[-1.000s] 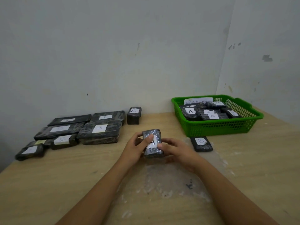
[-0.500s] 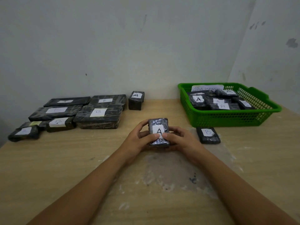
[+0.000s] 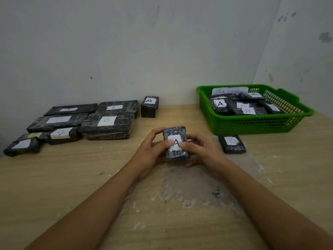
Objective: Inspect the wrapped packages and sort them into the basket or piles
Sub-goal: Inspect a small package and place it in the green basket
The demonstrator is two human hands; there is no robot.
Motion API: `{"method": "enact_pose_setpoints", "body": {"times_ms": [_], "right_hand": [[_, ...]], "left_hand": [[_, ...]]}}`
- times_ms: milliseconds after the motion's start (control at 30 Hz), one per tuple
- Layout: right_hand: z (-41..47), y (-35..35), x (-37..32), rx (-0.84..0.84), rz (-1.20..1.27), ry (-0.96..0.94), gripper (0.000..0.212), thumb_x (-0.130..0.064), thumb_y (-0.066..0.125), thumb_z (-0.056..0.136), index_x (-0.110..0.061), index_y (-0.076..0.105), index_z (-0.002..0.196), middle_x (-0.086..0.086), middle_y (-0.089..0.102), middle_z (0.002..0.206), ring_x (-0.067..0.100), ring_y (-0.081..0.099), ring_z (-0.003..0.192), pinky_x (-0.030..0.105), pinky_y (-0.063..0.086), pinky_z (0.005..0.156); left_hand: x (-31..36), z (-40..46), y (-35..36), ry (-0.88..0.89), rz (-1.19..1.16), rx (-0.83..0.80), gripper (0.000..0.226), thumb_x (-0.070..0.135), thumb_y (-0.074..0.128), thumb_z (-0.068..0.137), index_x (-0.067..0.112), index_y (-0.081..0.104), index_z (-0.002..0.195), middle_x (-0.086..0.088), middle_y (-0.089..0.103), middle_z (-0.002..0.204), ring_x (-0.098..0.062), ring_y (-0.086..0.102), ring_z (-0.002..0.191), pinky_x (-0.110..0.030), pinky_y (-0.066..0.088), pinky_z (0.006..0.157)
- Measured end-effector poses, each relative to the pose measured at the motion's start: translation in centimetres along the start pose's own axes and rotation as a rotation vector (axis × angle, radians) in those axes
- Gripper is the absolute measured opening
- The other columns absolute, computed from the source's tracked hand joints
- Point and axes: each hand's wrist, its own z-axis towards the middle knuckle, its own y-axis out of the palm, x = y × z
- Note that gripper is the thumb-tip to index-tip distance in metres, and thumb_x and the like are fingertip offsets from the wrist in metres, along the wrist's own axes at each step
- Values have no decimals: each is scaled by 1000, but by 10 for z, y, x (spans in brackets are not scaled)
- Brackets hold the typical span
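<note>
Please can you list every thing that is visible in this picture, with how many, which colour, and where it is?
held package: 1, black with white label A, table centre, between both hands
packages in left group: about 8, black with white labels, far left of table
small package: 1, black, label A, right of that group
flat package: 1, black, label B, in front of basket
basket: 1, green, far right of table
packages in basket: several, black; exact count unclear
paper sign: 1, white, inside basket's back wall
table: 1, light wood
left hand: 1, grips held package
right hand: 1, grips held package
</note>
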Motion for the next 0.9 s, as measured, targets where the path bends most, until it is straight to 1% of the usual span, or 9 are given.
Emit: {"method": "enact_pose_setpoints", "body": {"times_ms": [67,133,200,333,467,567,633,733,900], "right_hand": [[-1,2,-3,16,3,20,60,-37,80,74,-9,63,124,10,74,113,22,75,94,38,61,60],[0,3,-3,47,15,21,49,-27,79,83,-4,63,123,9,73,109,20,75,88,37,61,56],[-1,3,-4,73,-1,9,40,-20,77,88,-3,64,121,6,74,104,16,74,83,33,57,47],[-4,4,-5,94,-41,-10,38,-20,76,88,-4,63,120,4,74,101,9,72,78,26,45,36],[-8,3,-5,59,-26,14,46,-27,78,85,-7,62,124,4,74,108,11,74,87,31,53,44],[-10,5,-8,35,-25,17,59,-43,77,76,-12,63,124,3,74,108,13,74,89,34,56,50],[-12,8,-11,40,-39,14,48,-46,73,82,-16,67,120,1,75,98,14,73,81,33,55,50],[-15,10,-12,76,-81,-19,25,-36,68,94,-18,70,111,-6,74,84,14,69,67,29,48,41],[-14,9,-11,126,-150,-64,25,-37,69,93,-18,72,109,-8,76,84,11,67,72,24,36,36]], "left_hand": [[1,-1,-1,3,27,-9,40,7,66,96,26,56,130,-17,77,102,-29,75,92,-35,61,74],[2,-1,0,6,48,-22,40,8,67,95,27,57,128,-16,78,102,-29,75,92,-34,61,73],[2,-1,1,9,51,-26,40,9,67,94,27,57,128,-15,78,100,-28,75,91,-34,61,73],[2,-4,2,20,29,-33,52,24,72,84,26,56,133,-17,76,106,-28,74,93,-36,61,76],[2,-5,2,23,18,-26,50,31,71,84,27,57,131,-16,76,107,-29,75,93,-36,60,75],[4,-4,1,28,43,-29,50,31,74,82,27,60,129,-19,76,106,-33,74,94,-38,60,75],[6,-5,1,38,61,-51,48,29,75,81,27,63,128,-17,77,100,-30,75,91,-37,59,74],[6,-6,0,41,61,-66,46,27,75,82,28,64,126,-14,77,96,-26,75,88,-34,58,73],[5,-6,1,30,51,-85,51,27,71,84,25,58,134,-13,76,102,-26,74,92,-34,60,76]]}}
